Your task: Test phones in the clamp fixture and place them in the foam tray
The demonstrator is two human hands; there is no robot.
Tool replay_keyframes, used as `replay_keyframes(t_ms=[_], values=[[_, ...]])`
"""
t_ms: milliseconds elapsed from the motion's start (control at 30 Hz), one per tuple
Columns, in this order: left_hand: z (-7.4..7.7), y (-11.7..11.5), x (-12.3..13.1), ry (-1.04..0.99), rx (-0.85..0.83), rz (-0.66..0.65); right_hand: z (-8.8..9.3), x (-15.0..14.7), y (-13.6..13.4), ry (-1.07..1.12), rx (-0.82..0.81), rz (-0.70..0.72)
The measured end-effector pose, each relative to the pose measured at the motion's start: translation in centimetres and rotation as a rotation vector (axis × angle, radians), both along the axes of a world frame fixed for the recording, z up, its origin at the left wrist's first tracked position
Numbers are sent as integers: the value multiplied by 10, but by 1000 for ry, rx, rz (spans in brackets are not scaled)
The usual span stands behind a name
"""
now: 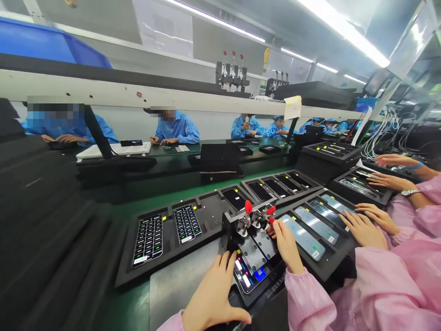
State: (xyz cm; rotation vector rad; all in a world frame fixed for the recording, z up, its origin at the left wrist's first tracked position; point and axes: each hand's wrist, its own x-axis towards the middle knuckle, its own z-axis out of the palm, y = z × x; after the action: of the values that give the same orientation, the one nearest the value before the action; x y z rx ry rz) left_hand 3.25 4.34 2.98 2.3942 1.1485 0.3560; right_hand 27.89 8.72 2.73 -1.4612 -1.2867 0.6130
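My left hand has its thumb stretched out to the side, with its fingertips at the left edge of a lit phone. That phone lies in a black clamping fixture, partly covered by grey metal press plates. My right hand is closed around the red handle of a toggle clamp on the fixture's right side. To its left, another toggle clamp stands with its red handle up. Part of the fixture's right side is hidden behind my right hand.
Left of the fixture, a black foam tray holds phones, two with lit grids. Another foam tray with phones lies on the right, where co-workers' hands in pink sleeves reach in. An overhead shelf crosses above; people in blue sit beyond.
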Motion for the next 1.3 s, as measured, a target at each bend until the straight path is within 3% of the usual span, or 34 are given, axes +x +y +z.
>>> replay_keyframes(t_ms=[267, 733, 1300], values=[[-6, -3, 9, 3, -22, 63, -1, 1, 1, 7, -12, -10], [-18, 4, 7, -106, 2, 8, 4, -1, 0, 48, 5, 15], [-19, 0, 8, -105, 90, -8, 2, -4, 1, 181, 56, 26]])
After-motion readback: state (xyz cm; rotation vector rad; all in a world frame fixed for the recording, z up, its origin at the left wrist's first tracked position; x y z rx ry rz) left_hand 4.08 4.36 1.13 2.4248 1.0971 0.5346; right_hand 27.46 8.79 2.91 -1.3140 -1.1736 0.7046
